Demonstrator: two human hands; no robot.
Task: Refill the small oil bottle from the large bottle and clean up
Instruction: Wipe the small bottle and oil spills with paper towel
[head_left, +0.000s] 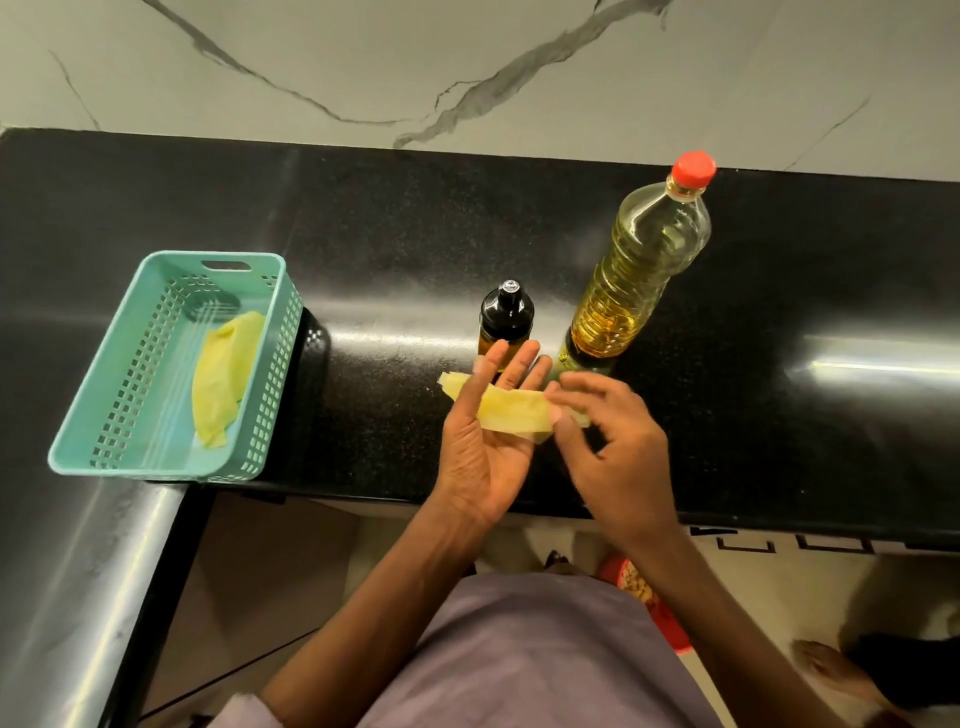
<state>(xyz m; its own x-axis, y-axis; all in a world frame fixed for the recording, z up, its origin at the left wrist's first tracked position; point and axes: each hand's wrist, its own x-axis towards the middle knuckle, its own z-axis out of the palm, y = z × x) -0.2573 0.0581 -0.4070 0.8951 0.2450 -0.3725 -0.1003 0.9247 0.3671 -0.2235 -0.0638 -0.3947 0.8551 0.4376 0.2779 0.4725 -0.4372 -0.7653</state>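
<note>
A large clear oil bottle (636, 270) with a red cap stands upright on the black counter, capped and partly full of yellow oil. Just left of it stands the small dark oil bottle (505, 317) with a black cap. In front of both, a folded yellow cloth (511, 408) lies across the palm and fingers of my left hand (480, 441), which is flat and palm up. My right hand (613, 441) pinches the cloth's right end with thumb and fingers. Both hands hover over the counter's front part.
A teal plastic basket (104, 415) sits at the counter's left front corner with another yellow cloth (221, 384) inside. The black counter (805, 415) runs right and meets a marble wall behind. Floor and a foot show below the counter edge.
</note>
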